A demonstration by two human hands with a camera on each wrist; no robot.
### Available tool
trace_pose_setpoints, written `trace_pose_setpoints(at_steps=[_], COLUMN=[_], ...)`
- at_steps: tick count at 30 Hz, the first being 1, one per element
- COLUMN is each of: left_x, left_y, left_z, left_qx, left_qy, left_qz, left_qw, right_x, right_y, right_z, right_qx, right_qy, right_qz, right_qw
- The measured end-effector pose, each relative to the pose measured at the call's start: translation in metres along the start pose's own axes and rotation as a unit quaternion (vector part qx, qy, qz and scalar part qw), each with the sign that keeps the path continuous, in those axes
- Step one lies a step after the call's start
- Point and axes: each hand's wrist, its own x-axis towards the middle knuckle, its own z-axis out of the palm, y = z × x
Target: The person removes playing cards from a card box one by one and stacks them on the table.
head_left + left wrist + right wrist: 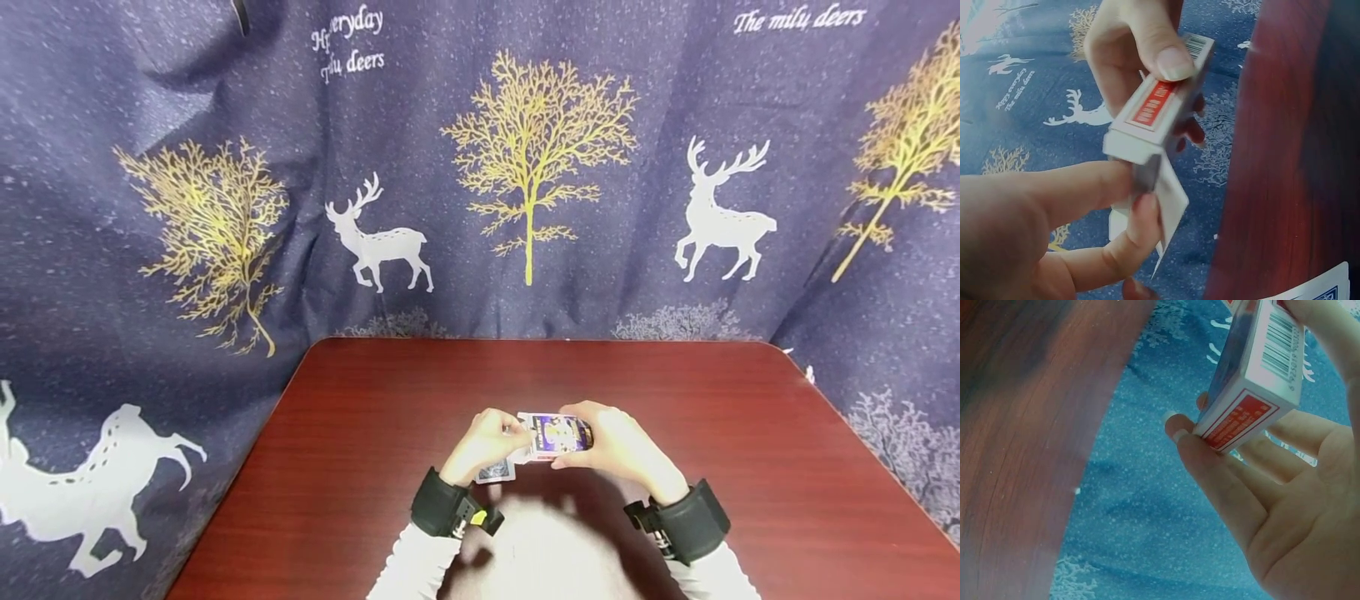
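A playing card box (558,433), purple and gold on its face, is held above the table in front of me. My right hand (618,437) grips its closed end, thumb on one narrow side and fingers on the other. At the opposite end my left hand (487,437) pinches the open mouth, where a white flap (1172,197) hangs out. Whether cards are inside is hidden by the fingers. Below the left hand lie playing cards (497,472) with a blue patterned back. A barcode (1282,347) shows on the box in the right wrist view.
The dark red wooden table (375,392) spreads beneath both hands. Behind and beside it hangs a blue curtain (465,250) printed with deer and trees. Each wrist wears a black band (693,521) with a camera.
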Motion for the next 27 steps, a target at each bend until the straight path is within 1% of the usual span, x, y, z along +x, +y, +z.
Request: trace_pose_setpoints(at_steps=[4,6,9,13,16,18,21,23,25,27], left_x=[-0.001,-0.001,-0.001,-0.001,-0.001,-0.002,-0.003,-0.004,-0.004,-0.003], left_y=[-0.001,-0.001,-0.004,-0.010,-0.015,-0.019,-0.025,-0.029,-0.033,-0.037], left_z=[-0.005,-0.010,-0.021,-0.036,-0.047,-0.054,-0.063,-0.068,-0.071,-0.071], left_qx=[-0.015,-0.027,-0.045,-0.060,-0.068,-0.083,-0.095,-0.084,-0.039,0.020], left_qy=[-0.021,-0.027,-0.027,-0.018,-0.009,-0.007,0.013,0.039,0.073,0.098], left_qz=[-0.009,-0.013,-0.006,-0.002,-0.004,-0.009,-0.006,-0.005,0.004,0.010], left_qw=[0.9996,0.9992,0.9986,0.9980,0.9976,0.9965,0.9954,0.9957,0.9966,0.9949], right_x=[0.000,0.000,0.000,0.000,0.000,0.000,0.000,0.000,0.000,0.000], right_y=[0.001,0.002,0.004,0.007,0.007,0.007,0.007,0.007,0.007,0.007], right_z=[0.001,0.001,0.001,0.000,-0.001,-0.001,-0.001,-0.001,-0.002,-0.002], right_qx=[-0.001,0.002,0.003,-0.001,-0.001,0.000,0.003,0.004,0.006,0.006], right_qy=[-0.003,-0.004,-0.005,-0.005,-0.004,-0.005,-0.009,-0.011,-0.009,-0.008], right_qz=[0.003,0.007,0.016,0.025,0.027,0.028,0.030,0.031,0.032,0.032], right_qw=[1.000,1.000,1.000,1.000,1.000,1.000,0.999,0.999,0.999,0.999])
